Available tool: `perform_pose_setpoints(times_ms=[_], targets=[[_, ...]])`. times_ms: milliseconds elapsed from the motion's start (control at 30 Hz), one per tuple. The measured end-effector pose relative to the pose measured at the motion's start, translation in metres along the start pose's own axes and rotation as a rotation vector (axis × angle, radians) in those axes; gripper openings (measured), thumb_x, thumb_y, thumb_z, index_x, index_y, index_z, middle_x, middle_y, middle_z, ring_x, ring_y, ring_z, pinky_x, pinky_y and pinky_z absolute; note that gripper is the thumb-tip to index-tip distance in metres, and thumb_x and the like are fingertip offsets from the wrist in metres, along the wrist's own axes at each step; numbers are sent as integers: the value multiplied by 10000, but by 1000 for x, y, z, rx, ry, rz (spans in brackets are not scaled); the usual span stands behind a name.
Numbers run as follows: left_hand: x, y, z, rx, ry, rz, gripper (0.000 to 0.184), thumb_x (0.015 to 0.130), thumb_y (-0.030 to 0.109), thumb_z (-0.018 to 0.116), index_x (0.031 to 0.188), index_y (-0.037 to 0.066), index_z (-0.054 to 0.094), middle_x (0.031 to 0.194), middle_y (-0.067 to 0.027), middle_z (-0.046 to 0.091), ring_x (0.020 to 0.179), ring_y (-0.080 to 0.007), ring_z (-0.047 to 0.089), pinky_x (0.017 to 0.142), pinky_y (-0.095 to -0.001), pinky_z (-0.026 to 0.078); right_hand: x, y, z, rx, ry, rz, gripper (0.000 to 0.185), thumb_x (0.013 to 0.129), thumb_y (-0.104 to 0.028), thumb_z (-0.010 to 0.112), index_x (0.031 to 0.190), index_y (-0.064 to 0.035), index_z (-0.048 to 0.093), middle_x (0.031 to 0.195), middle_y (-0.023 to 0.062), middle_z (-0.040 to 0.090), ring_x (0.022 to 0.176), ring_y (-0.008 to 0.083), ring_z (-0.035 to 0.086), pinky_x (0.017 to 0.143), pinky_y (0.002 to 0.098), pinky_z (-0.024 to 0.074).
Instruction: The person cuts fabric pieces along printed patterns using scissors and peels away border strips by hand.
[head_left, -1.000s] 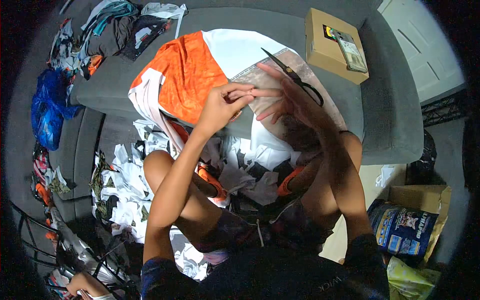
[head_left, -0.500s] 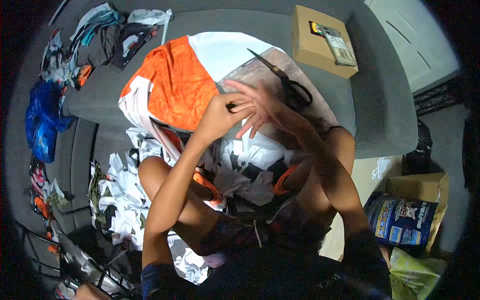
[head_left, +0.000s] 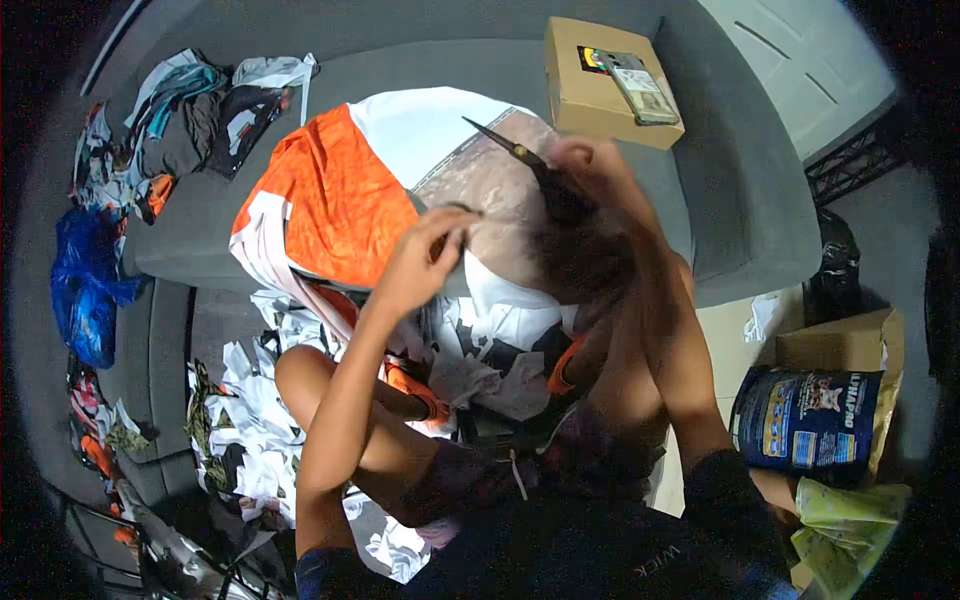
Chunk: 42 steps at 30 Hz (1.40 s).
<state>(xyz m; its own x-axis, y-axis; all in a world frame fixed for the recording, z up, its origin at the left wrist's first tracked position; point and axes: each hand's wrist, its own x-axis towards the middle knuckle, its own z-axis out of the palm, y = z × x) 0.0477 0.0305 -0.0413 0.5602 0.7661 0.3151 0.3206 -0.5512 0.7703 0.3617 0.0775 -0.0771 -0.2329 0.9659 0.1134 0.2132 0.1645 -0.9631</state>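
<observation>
Black scissors (head_left: 520, 152) point up and left over the brown patterned part of a large cloth (head_left: 345, 200) that also has orange and white panels. My right hand (head_left: 590, 172) is curled at the scissors' handles, which lie mostly in shadow; motion smears its fingertips. Left of it, my left hand (head_left: 425, 255) is above the cloth's near edge, thumb and fingers bent towards each other in a pinch. Whatever those blurred fingertips hold is too small to make out. The two hands are apart.
On the grey sofa (head_left: 740, 190) a cardboard box (head_left: 570, 95) carries a phone-like device (head_left: 645, 95). Clothes (head_left: 195, 125) and a blue bag (head_left: 82, 290) are at left. White scraps (head_left: 255, 400) cover the floor; an open carton (head_left: 850, 345) stands at right.
My right hand has left my left hand's fingertips and moved up and right to the scissors, its spread fingers now curled. The whole view has shifted, with the sofa and box further left.
</observation>
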Motion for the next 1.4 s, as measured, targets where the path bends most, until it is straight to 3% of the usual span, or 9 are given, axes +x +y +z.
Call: perform_pose_setpoints(times_ms=[200,400,533,700,767,867,1133,1233,1400], targets=[[0,1,26,201,-115,113,360,829,104,526,1187,67,529,1269,-96,453,1089,-271,491,914,-349,381,-7,-22,40,-1049,118,26,317,688,-223,647,882,17,576,794,161,616,639,312,559,609,361,452],[5,-5,33,377,-217,82,492,832,217,552,1291,89,429,1360,-104,355,1201,-305,408,968,-394,333,-4,-31,52,-982,141,-79,301,668,-259,644,806,-3,568,748,189,619,665,367,569,617,419,459],[-2,-7,43,565,-152,208,591,825,284,553,1342,78,354,1400,-135,298,1277,-330,320,1010,-424,282,17,-36,61,-991,306,328,296,676,-282,640,754,-5,569,720,170,609,634,328,561,604,415,460],[-5,-10,48,587,-170,169,632,826,304,545,1362,63,312,1425,-157,253,1318,-338,250,1042,-422,239,12,-33,15,-713,106,330,275,676,-284,635,706,-19,571,690,132,595,604,282,543,588,387,458],[-7,-8,53,587,-169,176,631,827,301,545,1362,62,312,1426,-157,252,1318,-337,251,1044,-422,238,0,-49,6,-721,136,473,265,658,-292,640,707,-37,586,677,102,586,598,253,529,586,356,451],[-10,-4,54,615,-156,163,627,828,291,544,1362,59,311,1430,-157,248,1317,-333,254,1047,-424,236,-18,-44,-17,-779,245,375,245,644,-288,652,700,-56,597,700,92,610,603,248,534,591,334,450],[-16,1,43,471,-196,165,591,846,233,555,1358,48,325,1423,-149,272,1308,-326,276,1047,-405,258,-56,-62,-71,-872,370,413,310,652,-250,677,828,4,655,761,104,659,641,240,588,629,326,471],[-12,-1,28,352,-215,169,565,854,215,547,1351,44,339,1419,-149,282,1307,-319,279,1052,-397,260,-56,-57,-82,-824,413,318,225,647,-257,667,698,-40,640,658,98,620,602,286,560,607,356,463],[14,-16,-4,243,-52,127,525,857,203,544,1327,36,380,1394,-157,323,1281,-310,316,1042,-371,282,-50,-58,-73,-776,415,459,243,638,-209,700,784,-20,657,754,78,658,642,230,591,639,319,471]])
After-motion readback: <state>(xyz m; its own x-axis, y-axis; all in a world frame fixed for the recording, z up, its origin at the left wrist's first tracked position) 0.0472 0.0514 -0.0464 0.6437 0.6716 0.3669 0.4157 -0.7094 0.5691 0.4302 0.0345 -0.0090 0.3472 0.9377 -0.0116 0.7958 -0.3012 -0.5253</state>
